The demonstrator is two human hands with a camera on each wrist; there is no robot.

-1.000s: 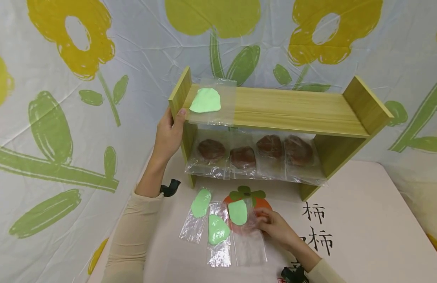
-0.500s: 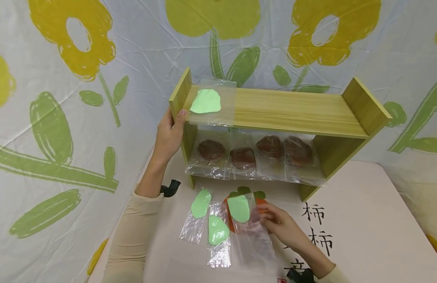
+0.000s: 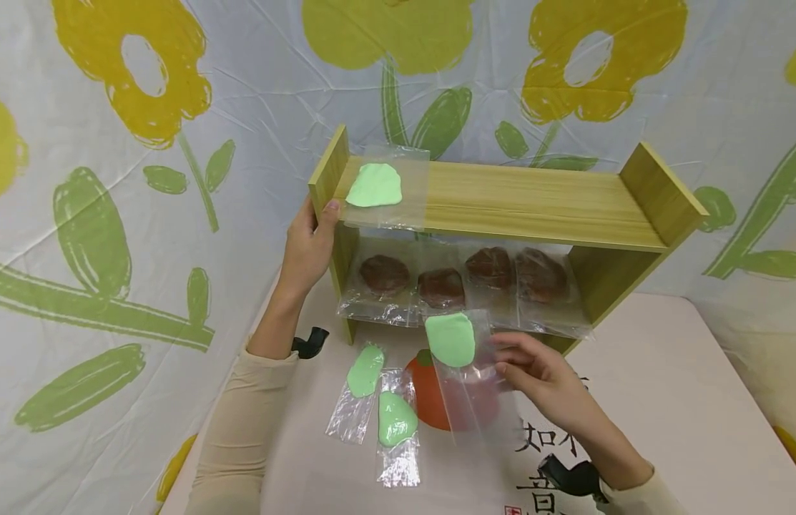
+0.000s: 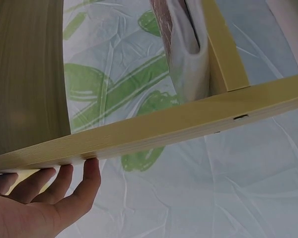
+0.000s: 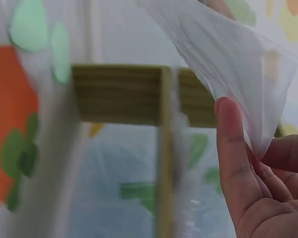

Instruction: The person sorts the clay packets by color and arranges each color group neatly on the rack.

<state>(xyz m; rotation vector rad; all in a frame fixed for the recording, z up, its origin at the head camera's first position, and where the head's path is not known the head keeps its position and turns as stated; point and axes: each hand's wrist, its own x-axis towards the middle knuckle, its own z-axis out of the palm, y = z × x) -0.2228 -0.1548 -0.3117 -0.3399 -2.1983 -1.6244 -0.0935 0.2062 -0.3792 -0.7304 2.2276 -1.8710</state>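
My right hand (image 3: 552,379) pinches the edge of a clear plastic bag (image 3: 478,400) with a flat pale green piece (image 3: 450,340) inside. It hangs before the lower front of a wooden shelf (image 3: 533,200). In the right wrist view, thumb and fingers hold the bag's bunched film (image 5: 233,59). My left hand (image 3: 310,239) grips the shelf's left side panel (image 3: 330,168), thumb at the front; in the left wrist view its fingertips (image 4: 92,168) press the panel's edge. On the top board lies another bag with a green piece (image 3: 375,184), at the left end.
Two more bagged green pieces (image 3: 398,418) lie on the table (image 3: 320,472). Several bags with dark brown rounds (image 3: 385,275) line the lower board, their film hanging past its edge. The tablecloth bears a printed persimmon (image 3: 430,393) and black characters. A flowered cloth (image 3: 256,93) hangs behind.
My right hand has lifted the bagged green piece off the table and carried it up and rightward toward the shelf. The left hand stays on the side panel.
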